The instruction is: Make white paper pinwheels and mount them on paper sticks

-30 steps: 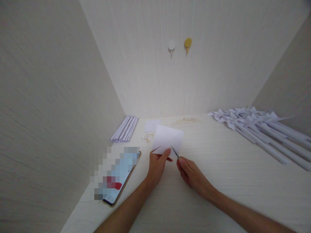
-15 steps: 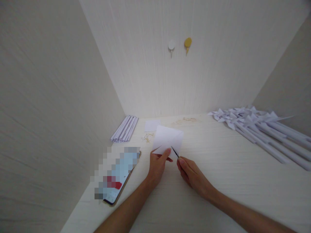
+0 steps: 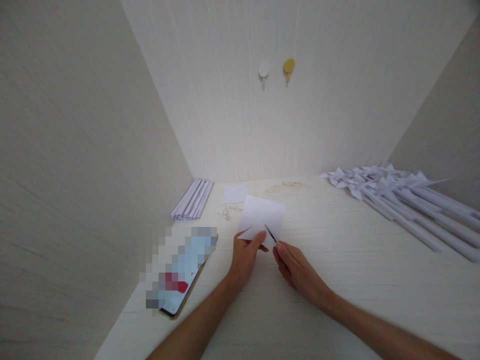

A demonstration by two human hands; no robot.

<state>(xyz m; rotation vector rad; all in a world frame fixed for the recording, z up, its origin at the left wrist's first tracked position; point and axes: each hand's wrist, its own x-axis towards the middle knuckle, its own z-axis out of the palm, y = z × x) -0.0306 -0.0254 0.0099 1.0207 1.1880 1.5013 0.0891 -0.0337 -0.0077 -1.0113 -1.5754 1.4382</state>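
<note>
My left hand point(image 3: 245, 255) pinches the lower edge of a square sheet of white paper point(image 3: 261, 215), thumb on top and fingers beneath. A slit runs inward from the paper's lower left corner. Closed around a small pair of scissors, my right hand point(image 3: 294, 267) is just below the lower right corner. Of the scissors point(image 3: 270, 233) only a thin dark blade shows, lying over the paper; the handles are hidden in my fingers.
Rolled paper sticks point(image 3: 193, 199) lie at the left wall, near a paper square point(image 3: 235, 194) and small pale bits point(image 3: 228, 213). A phone point(image 3: 187, 275) rests at left. Paper pinwheels on sticks point(image 3: 397, 190) are piled at right. Two hooks point(image 3: 288, 66) hang on the back wall.
The paper has shifted slightly to the right and turned a little, along with my left hand. The scissors blade remains over its lower right part.
</note>
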